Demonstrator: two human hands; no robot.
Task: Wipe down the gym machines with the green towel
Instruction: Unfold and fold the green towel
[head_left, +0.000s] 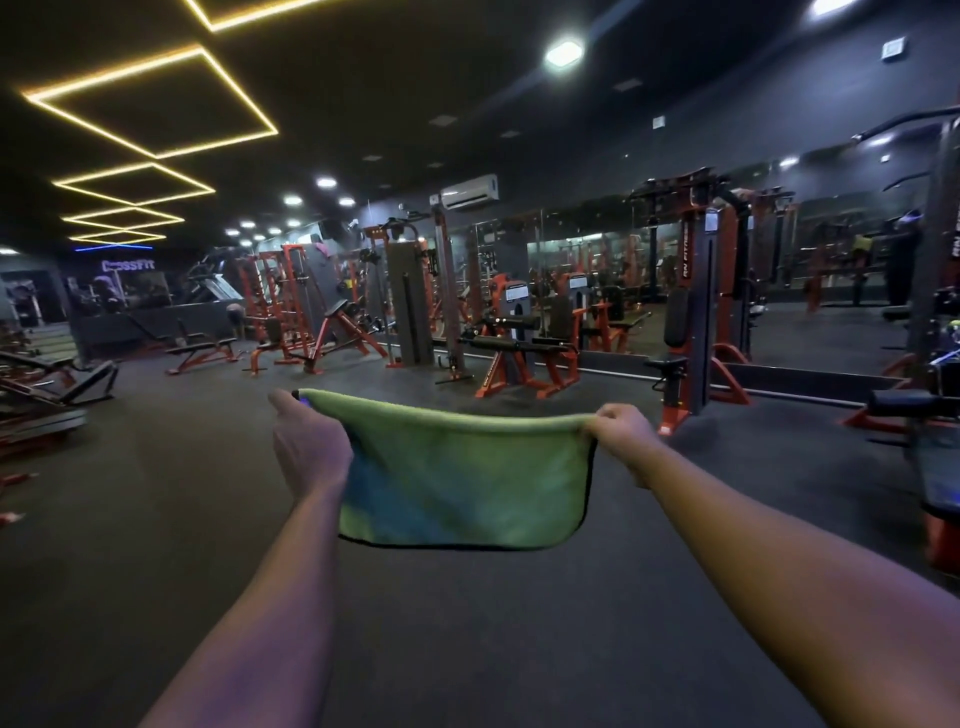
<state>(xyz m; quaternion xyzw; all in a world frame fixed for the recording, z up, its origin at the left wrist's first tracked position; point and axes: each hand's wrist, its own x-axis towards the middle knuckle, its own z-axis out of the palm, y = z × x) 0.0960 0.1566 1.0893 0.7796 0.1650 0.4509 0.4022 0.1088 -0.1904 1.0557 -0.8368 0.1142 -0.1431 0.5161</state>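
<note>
A green towel (467, 478) with a dark edge hangs spread out in front of me, above the floor. My left hand (309, 447) pinches its upper left corner. My right hand (621, 428) grips its upper right corner. Both arms are stretched forward. Orange and black gym machines stand beyond the towel: a leg machine (519, 353) straight ahead and a tall weight-stack machine (696, 301) to the right of it, both well out of reach.
Dark rubber floor (182, 493) spreads around me. Benches (202, 353) and racks line the far left. A mirror wall (831, 280) runs along the right behind the machines. More equipment (935, 415) stands close at the right edge.
</note>
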